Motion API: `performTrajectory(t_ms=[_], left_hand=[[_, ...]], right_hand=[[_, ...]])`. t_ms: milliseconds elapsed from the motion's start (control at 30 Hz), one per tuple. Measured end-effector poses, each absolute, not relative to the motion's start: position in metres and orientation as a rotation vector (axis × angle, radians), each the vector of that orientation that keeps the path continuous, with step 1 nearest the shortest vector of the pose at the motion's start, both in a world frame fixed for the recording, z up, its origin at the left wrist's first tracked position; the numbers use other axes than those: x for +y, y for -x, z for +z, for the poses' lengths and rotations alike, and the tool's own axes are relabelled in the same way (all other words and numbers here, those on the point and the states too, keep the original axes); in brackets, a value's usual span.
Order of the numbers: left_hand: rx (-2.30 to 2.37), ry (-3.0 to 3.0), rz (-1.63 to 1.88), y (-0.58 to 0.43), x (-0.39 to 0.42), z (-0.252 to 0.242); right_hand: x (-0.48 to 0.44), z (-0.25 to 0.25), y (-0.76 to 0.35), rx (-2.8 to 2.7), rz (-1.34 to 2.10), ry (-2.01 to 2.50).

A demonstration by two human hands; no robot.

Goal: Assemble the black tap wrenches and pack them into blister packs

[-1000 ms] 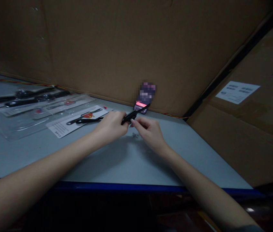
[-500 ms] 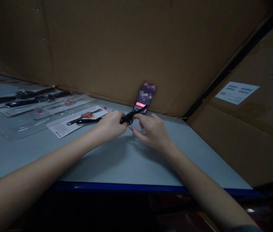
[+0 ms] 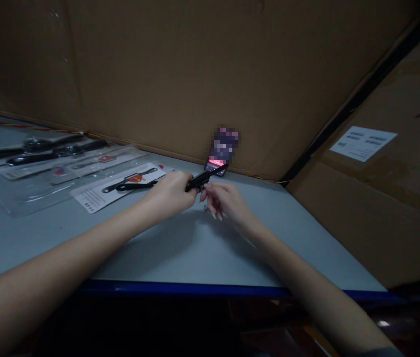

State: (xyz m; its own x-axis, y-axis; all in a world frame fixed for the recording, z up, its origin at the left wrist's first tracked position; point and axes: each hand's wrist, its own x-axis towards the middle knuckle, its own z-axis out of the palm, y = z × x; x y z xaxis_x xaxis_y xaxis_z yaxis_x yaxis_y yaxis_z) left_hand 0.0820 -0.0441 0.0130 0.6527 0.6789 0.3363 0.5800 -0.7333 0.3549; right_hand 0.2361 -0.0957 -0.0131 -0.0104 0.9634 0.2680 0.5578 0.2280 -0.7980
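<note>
My left hand (image 3: 173,189) is wrapped round a black long-handled tool (image 3: 199,180). The tool's handle (image 3: 135,187) sticks out to the left of the fist, and its thin far end slants up to the right in front of a phone (image 3: 217,161). My right hand (image 3: 228,202) has its fingers curled, thumb and forefinger at a small metal part (image 3: 202,190) under the tool. Below those fingertips is a tiny dark piece (image 3: 205,208), too small to name. A printed card (image 3: 94,193) with a picture of such a tool lies behind my left forearm.
Clear plastic packaging (image 3: 20,198) and several packaged black tools (image 3: 57,152) lie on the left of the grey table (image 3: 150,253). Cardboard (image 3: 139,64) stands along the back. A carton with a white label (image 3: 364,143) is on the right. Twisted wires (image 3: 20,125) run along the back edge.
My right hand has turned and curled, its other fingers now pointing down below the tool. My left hand and the tool have hardly moved.
</note>
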Motion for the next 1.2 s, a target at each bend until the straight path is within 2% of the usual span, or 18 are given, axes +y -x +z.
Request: performTrajectory(t_ms=[67,133,167,300,367,433,833,1067,1200], left_hand=[[1.032,-2.679,0.690,-0.082,-0.044,0.013],[1.030,-2.683,0.704,-0.082,-0.045,0.013],[1.031,-2.676,0.701,-0.082,-0.045,0.013],[1.033,-2.584,0.653,-0.082,-0.045,0.015],[1.026,-2.491,0.603,-0.081,-0.045,0.016],[1.015,-2.372,0.529,-0.080,-0.045,0.015],[0.963,-2.076,0.265,-0.081,-0.040,0.015],[0.927,-2.064,0.247,-0.081,-0.041,0.014],[0.859,-2.007,0.203,-0.079,-0.036,0.019]], right_hand=[[-0.096,-0.011,-0.234,-1.572,0.889,1.432],[-0.098,-0.008,-0.235,-1.589,0.873,1.451],[-0.099,-0.007,-0.237,-1.628,0.723,1.471],[-0.104,-0.006,-0.245,-1.796,-0.251,1.507],[-0.104,-0.006,-0.247,-1.932,-0.514,1.481],[-0.104,-0.005,-0.248,-2.073,-0.626,1.439],[-0.105,0.001,-0.253,-2.393,-0.674,1.353],[-0.103,-0.003,-0.251,-2.383,-0.632,1.393],[-0.103,0.002,-0.264,-2.316,-0.533,1.259]])
